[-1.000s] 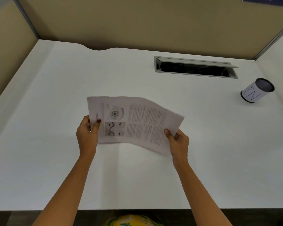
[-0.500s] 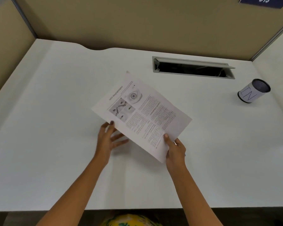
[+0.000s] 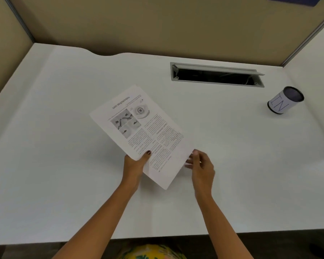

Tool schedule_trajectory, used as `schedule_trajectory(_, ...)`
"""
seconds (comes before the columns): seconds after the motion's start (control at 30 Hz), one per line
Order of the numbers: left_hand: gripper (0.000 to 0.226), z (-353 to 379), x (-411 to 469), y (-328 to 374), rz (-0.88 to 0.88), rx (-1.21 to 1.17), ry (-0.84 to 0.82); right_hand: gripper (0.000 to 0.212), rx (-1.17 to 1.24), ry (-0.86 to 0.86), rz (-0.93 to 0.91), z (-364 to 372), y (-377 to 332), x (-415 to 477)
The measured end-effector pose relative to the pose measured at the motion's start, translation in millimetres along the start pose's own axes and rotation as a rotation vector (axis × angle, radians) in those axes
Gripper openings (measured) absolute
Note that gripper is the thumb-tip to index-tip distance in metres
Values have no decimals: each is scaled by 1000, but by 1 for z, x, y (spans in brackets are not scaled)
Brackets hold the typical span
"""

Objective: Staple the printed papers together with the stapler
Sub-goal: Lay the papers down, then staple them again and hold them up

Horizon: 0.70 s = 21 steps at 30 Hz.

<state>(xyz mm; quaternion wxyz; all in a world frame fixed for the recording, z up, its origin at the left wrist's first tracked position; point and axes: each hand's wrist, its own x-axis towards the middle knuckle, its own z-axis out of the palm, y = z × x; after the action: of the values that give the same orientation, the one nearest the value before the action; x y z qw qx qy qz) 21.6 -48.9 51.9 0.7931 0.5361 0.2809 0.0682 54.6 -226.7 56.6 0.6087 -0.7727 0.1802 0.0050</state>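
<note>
Yellow patterned cloth shows at the 6 o'clock edge of the view, and from it two bare forearms reach out over the white bench. The left hand now grips the printed papers at their near left edge, thumb on top and fingers curled beneath. Half a second back that hand lay open just under the sheets while the right did the holding. The right hand has since let go: its fingers are released and loosely spread, just beside or brushing the sheets' 4 o'clock edge, though blur leaves the contact uncertain. The papers are held over the middle of the bench, their long axis running from 11 to 5 o'clock, the print upside down to the wearer. This hand-over probably frees the right hand to fetch the stapler, which is nowhere in view, so stapling has not begun. Farther out, at 1 o'clock, an open cable hatch is sunk into the bench. At 2 o'clock sits a paper-wrapped canister with a dark top, and tan partition walls close the far side.
</note>
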Motion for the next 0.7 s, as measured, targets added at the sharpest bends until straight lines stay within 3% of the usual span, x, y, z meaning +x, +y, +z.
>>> schedule_trajectory(0.07, 49, -2, 1, 1, 1, 5, 13, 20, -230, 88, -88, -12, 6, 6)
schedule_trajectory(0.17, 48, -5, 2, 2, -4, 2, 31, 65, -759, 45, -75, -25, 21, 14)
schedule_trajectory(0.23, 48, -6, 3, 2, -8, -4, 34, 72, -859, -26, -27, -30, 29, 14)
schedule_trajectory(0.37, 49, -7, 4, 4, -2, -8, 31, 37, -700, -57, -115, -36, 36, 15)
schedule_trajectory(0.47, 49, -9, 4, 5, -2, -19, 35, 30, -415, -98, 129, -41, 29, 20)
schedule_trajectory(0.57, 51, -12, 5, 6, 1, -33, 31, 28, 125, -223, 393, -47, 19, 21)
schedule_trajectory(0.63, 52, -14, 5, 8, 0, -34, 23, 25, 418, -292, 500, -51, 13, 20)
schedule_trajectory(0.7, 52, -16, 5, 10, -1, -35, 8, 21, 548, -344, 546, -54, 8, 19)
